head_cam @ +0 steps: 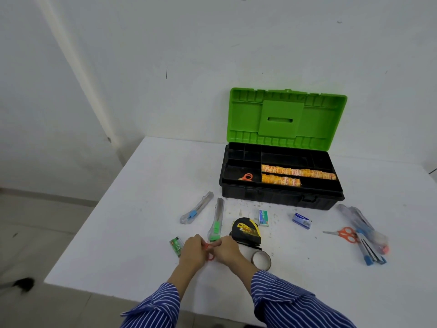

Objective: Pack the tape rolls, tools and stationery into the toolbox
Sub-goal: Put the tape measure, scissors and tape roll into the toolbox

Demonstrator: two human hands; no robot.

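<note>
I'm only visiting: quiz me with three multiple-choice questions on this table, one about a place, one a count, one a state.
1. Where does the tape measure lie?
A in the toolbox
B on the table
C on the floor

2. How many cutters, blue and green, lie on the table?
A two
B four
C none

3. The toolbox lid is:
A shut
B missing
C open

Answers: 1 B, it sits by the right hand. 2 A, one blue slider, one green. 3 C, the green lid stands upright.

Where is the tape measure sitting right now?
In the head view, the tape measure lies on the table in front of the toolbox, just beyond the right hand, beside the green-slider utility knife.
</note>
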